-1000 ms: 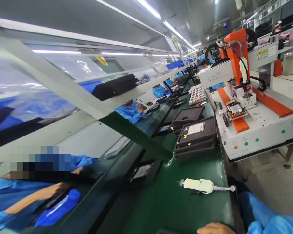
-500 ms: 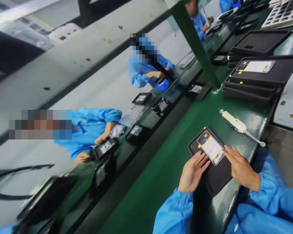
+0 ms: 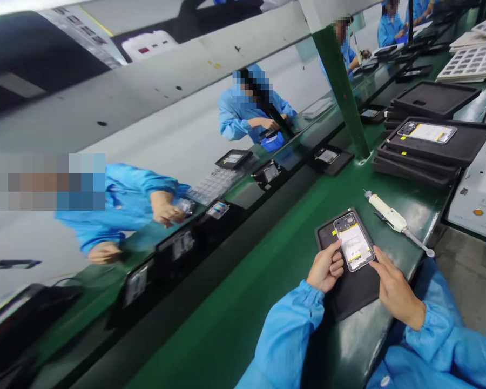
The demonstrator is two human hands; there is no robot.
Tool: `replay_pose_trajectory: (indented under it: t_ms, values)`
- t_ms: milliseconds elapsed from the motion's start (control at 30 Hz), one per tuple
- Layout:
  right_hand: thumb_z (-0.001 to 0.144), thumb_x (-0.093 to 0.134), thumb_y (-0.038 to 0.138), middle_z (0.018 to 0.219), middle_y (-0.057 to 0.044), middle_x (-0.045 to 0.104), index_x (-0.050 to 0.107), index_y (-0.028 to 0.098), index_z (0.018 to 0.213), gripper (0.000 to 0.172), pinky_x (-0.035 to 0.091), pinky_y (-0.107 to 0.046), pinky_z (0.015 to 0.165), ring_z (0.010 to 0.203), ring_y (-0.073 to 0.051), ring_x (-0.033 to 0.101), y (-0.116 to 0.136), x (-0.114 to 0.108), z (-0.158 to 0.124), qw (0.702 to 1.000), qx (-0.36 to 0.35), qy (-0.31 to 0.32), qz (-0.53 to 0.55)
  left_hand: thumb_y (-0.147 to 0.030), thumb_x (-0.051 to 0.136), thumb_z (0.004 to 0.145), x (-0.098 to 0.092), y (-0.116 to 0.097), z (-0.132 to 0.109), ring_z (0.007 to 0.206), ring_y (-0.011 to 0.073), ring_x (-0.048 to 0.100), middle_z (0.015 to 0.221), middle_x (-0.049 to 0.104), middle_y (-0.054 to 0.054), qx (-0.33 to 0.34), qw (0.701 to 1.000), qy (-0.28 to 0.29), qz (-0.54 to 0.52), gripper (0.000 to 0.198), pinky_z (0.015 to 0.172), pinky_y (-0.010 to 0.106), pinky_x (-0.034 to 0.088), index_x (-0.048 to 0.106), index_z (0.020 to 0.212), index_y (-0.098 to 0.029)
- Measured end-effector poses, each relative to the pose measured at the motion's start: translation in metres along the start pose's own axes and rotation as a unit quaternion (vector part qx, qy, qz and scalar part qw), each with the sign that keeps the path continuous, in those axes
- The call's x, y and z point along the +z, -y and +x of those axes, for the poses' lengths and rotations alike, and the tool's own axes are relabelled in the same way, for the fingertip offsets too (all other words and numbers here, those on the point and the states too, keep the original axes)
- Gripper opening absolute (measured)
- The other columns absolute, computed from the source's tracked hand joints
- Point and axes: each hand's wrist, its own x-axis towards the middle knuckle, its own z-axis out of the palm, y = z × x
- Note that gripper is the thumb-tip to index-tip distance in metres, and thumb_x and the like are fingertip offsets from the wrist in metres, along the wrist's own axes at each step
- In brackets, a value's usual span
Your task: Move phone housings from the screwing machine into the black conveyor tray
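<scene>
An opened phone [image 3: 355,246], its back off and a white-and-yellow battery label showing, lies over a black foam tray [image 3: 350,300] in front of me. At its left edge is my left hand [image 3: 326,268], the fingers curled in and the thumb tip against the phone's side; what the fingers hold, if anything, is hidden. My right hand [image 3: 397,289] has its fingers stretched out along the lower right edge of the phone, touching it. A small yellow tab [image 3: 334,233] shows by the phone's upper left. Beyond the tray rests a cream electric screwdriver [image 3: 389,212].
Stacked black trays [image 3: 465,141], with another opened phone [image 3: 428,132] on top, stand at the right. A green post [image 3: 342,94] rises from the green bench [image 3: 227,319]. Co-workers in blue sit across a line of trays [image 3: 330,158]. White slotted trays [image 3: 470,64] lie far right.
My left fingers have curled in from lying spread, and the thumb has come up to the phone's edge. My right hand has shifted slightly down. The view has turned, and the nearest co-worker's hands have moved apart.
</scene>
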Motion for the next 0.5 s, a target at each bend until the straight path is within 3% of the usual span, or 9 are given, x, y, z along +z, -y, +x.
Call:
replay_pose_trajectory:
  t_ms: [100,233,367,500]
  values:
    - [0.079,0.031,-0.005,0.146,-0.018,0.040,0.059,0.009,0.122,0.053,0.039,-0.051,0.113,0.140,-0.024,0.033,0.001,0.000,-0.003,1.000,0.004,0.002,0.008,-0.032,0.079,0.070,0.000,0.006,0.013,0.031,0.0021,0.023,0.040,0.033,-0.011,0.051,0.998,0.005,0.041,0.033,0.032,0.015,0.012,0.051,0.061,-0.016]
    - [0.077,0.032,-0.006,0.148,-0.015,0.040,0.058,0.012,0.125,0.058,0.038,-0.050,0.114,0.140,-0.023,0.033,0.000,-0.001,-0.004,1.000,0.025,0.002,0.015,-0.035,0.087,0.056,-0.001,0.014,0.019,0.044,0.0099,0.051,0.052,0.061,0.000,0.140,0.987,0.009,0.072,0.033,0.040,0.019,0.035,0.064,0.064,-0.012]
    - [0.072,0.032,-0.007,0.141,-0.016,0.048,0.057,0.010,0.126,0.062,0.044,-0.045,0.109,0.131,-0.022,0.047,-0.015,-0.012,0.017,0.998,0.051,0.007,-0.025,-0.054,0.084,0.054,-0.009,0.022,0.007,0.073,0.0235,0.069,0.078,0.074,0.007,0.190,0.981,0.024,0.037,0.055,0.059,0.028,0.054,0.068,0.086,-0.012]
    - [0.072,0.036,-0.006,0.131,-0.020,0.057,0.064,0.006,0.115,0.053,0.050,-0.044,0.103,0.121,-0.026,0.057,-0.033,-0.027,0.043,0.990,0.039,-0.013,-0.133,-0.048,0.090,0.051,-0.023,0.031,0.002,0.092,0.0295,0.070,0.098,0.075,0.010,0.179,0.982,0.032,-0.051,0.072,0.074,0.034,0.059,0.063,0.108,-0.015]
